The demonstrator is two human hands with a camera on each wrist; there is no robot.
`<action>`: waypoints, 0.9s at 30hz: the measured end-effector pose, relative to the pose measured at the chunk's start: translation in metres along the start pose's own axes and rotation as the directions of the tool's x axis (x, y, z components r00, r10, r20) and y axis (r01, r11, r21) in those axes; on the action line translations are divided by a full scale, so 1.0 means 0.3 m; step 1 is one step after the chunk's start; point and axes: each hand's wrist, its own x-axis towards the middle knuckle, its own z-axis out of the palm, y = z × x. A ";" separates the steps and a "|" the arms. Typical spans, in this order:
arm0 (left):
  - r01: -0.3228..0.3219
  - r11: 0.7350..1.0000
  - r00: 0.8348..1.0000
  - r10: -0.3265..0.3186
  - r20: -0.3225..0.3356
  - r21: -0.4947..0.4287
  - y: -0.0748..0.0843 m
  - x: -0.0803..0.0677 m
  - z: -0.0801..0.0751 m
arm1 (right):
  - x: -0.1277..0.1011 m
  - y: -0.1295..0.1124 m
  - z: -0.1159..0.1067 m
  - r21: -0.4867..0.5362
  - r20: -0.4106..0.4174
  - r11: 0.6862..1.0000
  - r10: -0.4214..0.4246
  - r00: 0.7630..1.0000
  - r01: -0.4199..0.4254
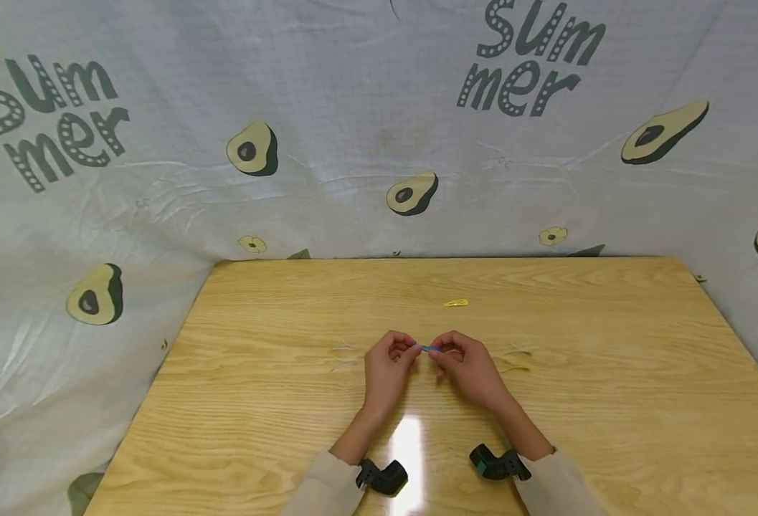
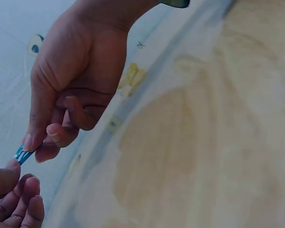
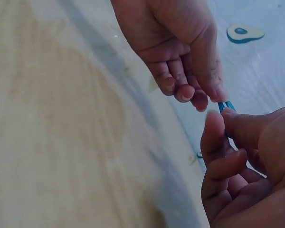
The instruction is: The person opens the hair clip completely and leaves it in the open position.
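Observation:
A small blue snap hair clip [image 1: 429, 349] spans the gap between the two hands, above the wooden table. My left hand [image 1: 386, 369] pinches one end of it between thumb and forefinger. At the other end, the thumb and forefinger of my right hand [image 1: 472, 369] pinch the clip too. Close up in the left wrist view, part of the blue clip [image 2: 22, 155] shows between the fingertips of both hands. The right wrist view has the same clip [image 3: 226, 106], partly covered by the thumbs. The remaining fingers of both hands curl loosely underneath.
A yellow snap hair clip [image 1: 456, 302] lies beyond the hands on the table [image 1: 256, 430]. Thin pale strands [image 1: 344, 361] lie left of the hands, and thin yellowish strands [image 1: 516, 368] lie to the right. A printed white cloth [image 1: 327, 93] hangs behind the table.

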 end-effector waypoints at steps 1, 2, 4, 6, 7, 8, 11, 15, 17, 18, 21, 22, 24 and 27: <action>-0.010 1.000 1.000 0.010 -0.005 0.009 -0.010 -0.005 0.000 | -0.005 0.005 0.003 0.015 0.005 1.000 0.004 1.000 -0.004; -0.009 1.000 1.000 0.009 -0.010 0.013 -0.028 -0.009 0.001 | -0.011 0.009 0.006 0.026 0.006 1.000 0.005 1.000 -0.005; -0.006 1.000 1.000 0.007 -0.017 0.018 -0.067 -0.017 0.001 | -0.021 0.021 0.014 0.041 0.003 0.999 0.004 1.000 -0.004; -0.004 1.000 0.999 0.005 -0.032 0.027 -0.107 -0.022 0.003 | -0.030 0.034 0.021 0.054 -0.009 0.999 0.006 1.000 -0.006; -0.003 0.999 0.999 0.004 -0.034 0.032 -0.126 -0.024 0.003 | -0.034 0.040 0.025 0.061 -0.018 0.998 0.009 1.000 -0.008; -0.002 1.000 0.999 0.003 -0.034 0.031 -0.143 -0.026 0.003 | -0.037 0.046 0.028 0.069 -0.029 0.998 0.012 1.000 -0.010; -0.024 0.999 0.999 0.026 -0.034 0.042 -0.162 -0.034 0.001 | -0.047 0.060 0.036 0.084 -0.059 0.996 0.020 0.998 -0.015; -0.054 0.997 0.998 0.056 -0.039 0.053 -0.175 -0.042 -0.002 | -0.056 0.064 0.038 0.089 -0.070 0.996 0.025 0.997 -0.018; -0.065 0.996 0.997 0.068 -0.043 0.063 -0.179 -0.045 -0.002 | -0.059 0.059 0.035 0.103 -0.068 0.994 0.034 0.997 -0.027; -0.073 0.995 0.996 0.076 -0.043 0.068 -0.180 -0.045 -0.001 | -0.060 0.056 0.034 0.111 -0.067 0.993 0.040 0.997 -0.032; -0.099 0.991 0.994 0.103 -0.046 0.088 -0.185 -0.045 0.002 | -0.067 0.031 0.030 0.128 -0.065 0.991 0.045 0.997 -0.037; -0.108 0.990 0.993 0.112 -0.047 0.096 -0.186 -0.045 0.003 | -0.071 0.018 0.030 0.124 -0.064 0.992 0.046 0.997 -0.037; -0.119 0.987 0.991 0.125 -0.052 0.105 -0.189 -0.045 0.005 | -0.079 -0.007 0.031 0.117 -0.065 0.992 0.045 0.997 -0.038; -0.119 0.985 0.990 0.128 -0.061 0.124 -0.190 -0.048 0.007 | -0.090 -0.032 0.034 0.099 -0.078 0.995 0.037 0.996 -0.029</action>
